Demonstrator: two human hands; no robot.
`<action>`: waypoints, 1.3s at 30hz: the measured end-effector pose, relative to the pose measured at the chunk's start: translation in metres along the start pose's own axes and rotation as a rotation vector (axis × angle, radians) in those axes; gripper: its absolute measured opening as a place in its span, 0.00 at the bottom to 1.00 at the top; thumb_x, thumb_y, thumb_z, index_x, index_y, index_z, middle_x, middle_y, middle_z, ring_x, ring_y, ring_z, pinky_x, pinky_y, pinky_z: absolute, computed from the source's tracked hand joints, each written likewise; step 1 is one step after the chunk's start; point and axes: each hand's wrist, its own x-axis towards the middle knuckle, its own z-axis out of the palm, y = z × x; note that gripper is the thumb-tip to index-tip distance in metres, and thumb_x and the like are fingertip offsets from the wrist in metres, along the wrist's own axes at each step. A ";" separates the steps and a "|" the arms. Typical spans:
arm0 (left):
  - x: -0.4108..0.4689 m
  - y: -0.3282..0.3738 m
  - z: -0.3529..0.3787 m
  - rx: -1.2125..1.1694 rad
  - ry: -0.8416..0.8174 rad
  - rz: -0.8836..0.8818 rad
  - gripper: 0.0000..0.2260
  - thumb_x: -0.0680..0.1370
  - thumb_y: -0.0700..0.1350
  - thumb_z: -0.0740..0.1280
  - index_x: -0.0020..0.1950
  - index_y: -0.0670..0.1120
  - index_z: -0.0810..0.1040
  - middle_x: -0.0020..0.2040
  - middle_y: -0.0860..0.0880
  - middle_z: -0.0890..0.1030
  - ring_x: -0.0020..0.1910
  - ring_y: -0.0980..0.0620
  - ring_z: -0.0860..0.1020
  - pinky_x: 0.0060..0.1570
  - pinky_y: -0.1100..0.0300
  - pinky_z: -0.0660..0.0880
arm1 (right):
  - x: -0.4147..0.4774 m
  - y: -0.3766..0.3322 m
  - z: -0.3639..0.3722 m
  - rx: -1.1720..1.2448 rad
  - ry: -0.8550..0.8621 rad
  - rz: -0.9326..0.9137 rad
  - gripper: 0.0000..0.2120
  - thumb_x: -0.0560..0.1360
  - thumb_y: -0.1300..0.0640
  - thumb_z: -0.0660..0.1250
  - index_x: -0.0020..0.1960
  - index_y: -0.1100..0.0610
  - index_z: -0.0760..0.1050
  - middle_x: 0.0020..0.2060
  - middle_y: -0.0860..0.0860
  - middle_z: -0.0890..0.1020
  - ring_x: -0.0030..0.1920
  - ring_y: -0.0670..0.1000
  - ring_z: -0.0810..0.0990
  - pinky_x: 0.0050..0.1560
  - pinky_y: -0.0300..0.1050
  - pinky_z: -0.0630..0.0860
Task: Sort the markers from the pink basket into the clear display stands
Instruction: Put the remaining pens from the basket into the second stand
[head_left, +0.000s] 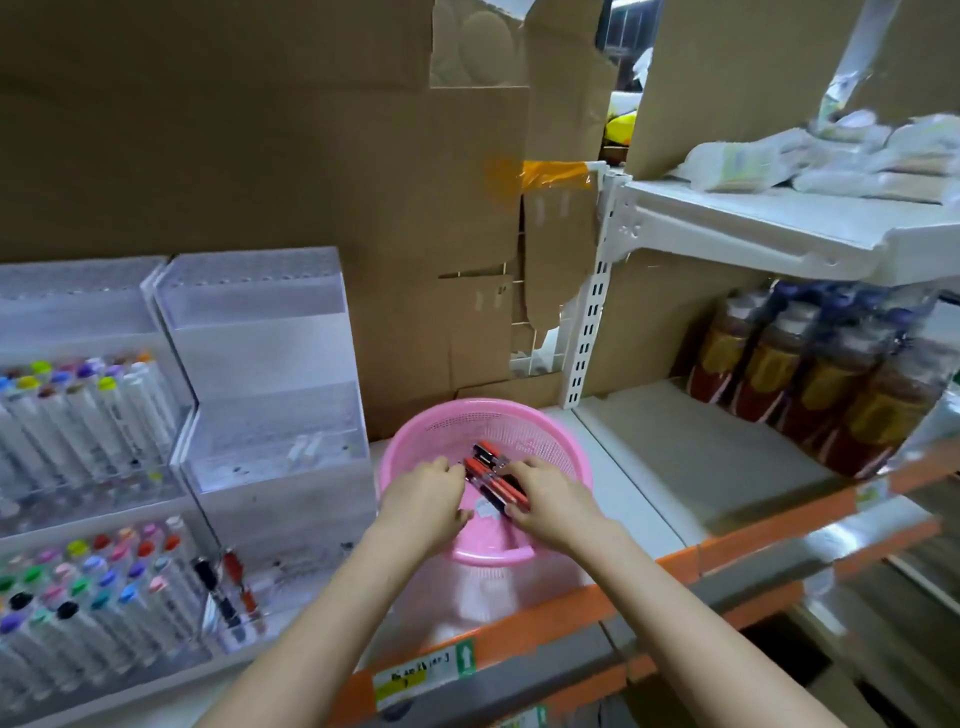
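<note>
Both hands are reaching into the pink basket, which is sitting on the white shelf just beside the clear stands. The left hand is lying with its fingers curled over the left end of a small bundle of markers; the right hand is covering the right end of the same bundle, with the thumb under it. The markers are red and black, lying close together and slanting across the middle of the basket. The two hands seem to be gripping the bundle from both sides, though the picture is a little blurred there — I cannot tell how many markers are in it.

To the left, two stepped stands are standing side by side and touching. The left stand is carrying many white markers with coloured caps on two of its steps. The right stand is mostly bare; on its lowest step a few markers with black and red parts are leaning just beside the full rows.

Behind everything brown cardboard is covering the back. On the right, dark bottles with yellow and red labels are standing in plastic wrap, and above them white packets are lying on an upper shelf.
</note>
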 end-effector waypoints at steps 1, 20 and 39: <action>0.006 0.002 0.004 -0.008 -0.031 -0.031 0.19 0.78 0.53 0.63 0.65 0.43 0.69 0.61 0.44 0.73 0.60 0.45 0.72 0.55 0.51 0.71 | 0.005 0.003 0.002 -0.012 -0.016 0.016 0.20 0.76 0.54 0.64 0.67 0.54 0.69 0.60 0.53 0.75 0.59 0.56 0.75 0.51 0.49 0.74; 0.084 0.041 0.046 -0.092 -0.290 -0.524 0.24 0.78 0.51 0.63 0.71 0.43 0.65 0.67 0.40 0.66 0.65 0.39 0.66 0.59 0.42 0.70 | 0.065 0.024 0.016 -0.067 -0.128 0.000 0.06 0.75 0.68 0.61 0.50 0.63 0.75 0.50 0.62 0.80 0.51 0.61 0.80 0.46 0.50 0.74; 0.081 0.022 0.044 -0.336 -0.008 -0.372 0.09 0.74 0.35 0.61 0.54 0.40 0.72 0.50 0.41 0.78 0.48 0.40 0.78 0.40 0.50 0.71 | 0.093 0.028 0.025 0.231 -0.251 0.068 0.18 0.73 0.60 0.70 0.60 0.59 0.70 0.55 0.57 0.78 0.55 0.58 0.76 0.49 0.47 0.72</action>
